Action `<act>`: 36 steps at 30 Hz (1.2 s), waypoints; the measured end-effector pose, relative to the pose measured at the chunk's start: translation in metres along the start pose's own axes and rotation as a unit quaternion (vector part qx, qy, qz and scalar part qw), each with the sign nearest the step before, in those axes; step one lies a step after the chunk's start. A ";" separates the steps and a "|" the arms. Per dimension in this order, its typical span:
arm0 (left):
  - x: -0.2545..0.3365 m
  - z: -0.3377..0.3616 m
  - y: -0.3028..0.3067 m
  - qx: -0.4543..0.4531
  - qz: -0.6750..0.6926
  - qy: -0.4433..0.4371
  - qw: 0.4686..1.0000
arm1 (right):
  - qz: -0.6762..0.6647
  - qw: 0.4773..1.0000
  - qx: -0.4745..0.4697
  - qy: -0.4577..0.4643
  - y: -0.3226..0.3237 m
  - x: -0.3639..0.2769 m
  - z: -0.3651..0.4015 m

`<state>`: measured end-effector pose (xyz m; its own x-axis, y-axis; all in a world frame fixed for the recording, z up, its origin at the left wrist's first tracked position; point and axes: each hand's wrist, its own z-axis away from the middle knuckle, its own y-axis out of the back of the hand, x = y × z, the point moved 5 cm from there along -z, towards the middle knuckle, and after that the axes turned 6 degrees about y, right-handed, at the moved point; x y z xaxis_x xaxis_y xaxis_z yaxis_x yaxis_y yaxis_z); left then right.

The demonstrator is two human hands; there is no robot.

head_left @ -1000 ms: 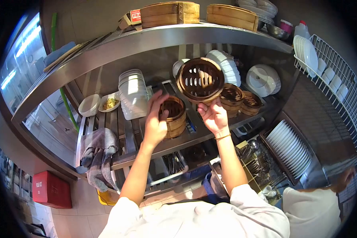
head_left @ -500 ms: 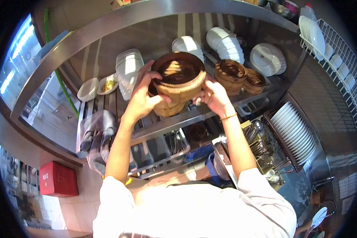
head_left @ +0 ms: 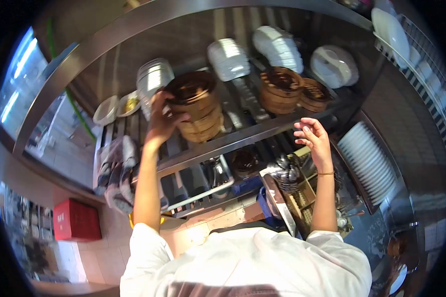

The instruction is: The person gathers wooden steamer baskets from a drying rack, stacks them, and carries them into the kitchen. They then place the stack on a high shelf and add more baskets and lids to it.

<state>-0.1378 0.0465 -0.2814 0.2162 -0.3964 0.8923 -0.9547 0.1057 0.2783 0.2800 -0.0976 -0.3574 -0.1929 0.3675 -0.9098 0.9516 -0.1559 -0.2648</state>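
A stack of round bamboo steamers point(head_left: 200, 111) stands on the slatted metal shelf, its dark top one without a lid. My left hand point(head_left: 161, 119) is at its left side, fingers at the upper rim and thumb across the front, gripping the steamer. Well to the right, my right hand point(head_left: 313, 137) is raised in front of the shelf edge with loosely bent fingers apart and nothing in them. Behind that hand sit a second steamer stack point(head_left: 281, 91) and a smaller steamer point(head_left: 314, 95).
White bowls point(head_left: 229, 59) and clear containers point(head_left: 153, 79) are stacked along the shelf. Grey cloths point(head_left: 116, 166) hang at its left end. Below are a cutlery box point(head_left: 295, 198) and a rack of white plates point(head_left: 366, 158). A red box point(head_left: 77, 219) is on the floor.
The steamer held in both hands has moved left and down onto the stack. My right hand has let go and swung right; my left hand stays at the steamer's side.
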 end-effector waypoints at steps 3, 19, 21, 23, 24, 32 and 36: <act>0.004 0.000 0.003 0.029 -0.107 -0.083 0.990 | 0.127 0.981 0.136 0.046 0.069 -0.003 -0.008; 0.013 0.005 -0.026 0.118 -0.046 -0.043 0.991 | 0.422 0.865 0.136 0.234 0.160 -0.003 -0.098; 0.012 0.003 -0.024 0.126 -0.059 -0.046 0.989 | 0.378 0.866 0.197 0.262 0.157 -0.032 -0.068; 0.009 0.001 -0.022 0.115 -0.073 -0.057 0.989 | 0.256 0.917 0.141 0.272 0.127 -0.066 -0.053; 0.008 0.001 -0.022 0.112 -0.073 -0.055 0.989 | 0.209 0.932 0.111 0.273 0.106 -0.083 -0.046; 0.005 0.004 -0.015 0.134 -0.013 -0.076 0.988 | 0.272 0.899 -0.006 0.344 -0.054 -0.099 -0.008; 0.047 0.044 0.019 0.205 0.081 -0.093 0.971 | 0.421 0.819 -0.010 0.390 -0.103 -0.059 0.000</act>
<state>-0.1549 -0.0100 -0.2494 0.0528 -0.5665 0.8224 -0.9826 -0.1766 -0.0585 0.1933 -0.1033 -0.2766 0.7378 0.6122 -0.2843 0.6738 -0.6434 0.3633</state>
